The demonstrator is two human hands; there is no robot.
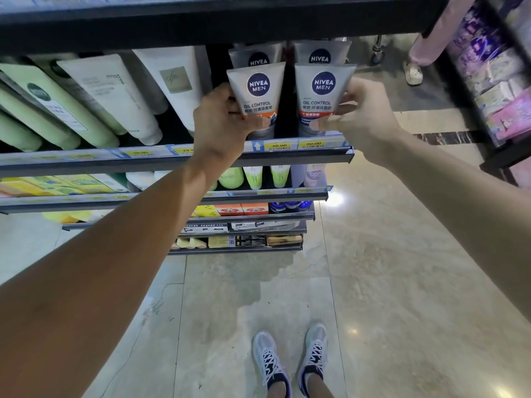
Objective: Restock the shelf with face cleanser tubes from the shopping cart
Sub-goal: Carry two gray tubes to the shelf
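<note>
Two grey face cleanser tubes with dark blue round logos stand cap-down at the right end of the shelf [287, 156]. My left hand [221, 122] grips the left tube [258, 93] at its lower part, thumb across the front. My right hand [359, 116] pinches the right tube [323, 93] by its right edge and lower front. Behind each stands another tube of the same kind: the rear left tube [257, 57] and the rear right tube [320, 54]. The shopping cart is not in view.
White and green tubes [115, 96] lean in rows on the same shelf to the left. An upper shelf board [218, 21] overhangs close above. Lower shelves hold more goods. Another rack [494, 81] stands at the right, with a person's feet [412, 71] on the aisle floor beyond.
</note>
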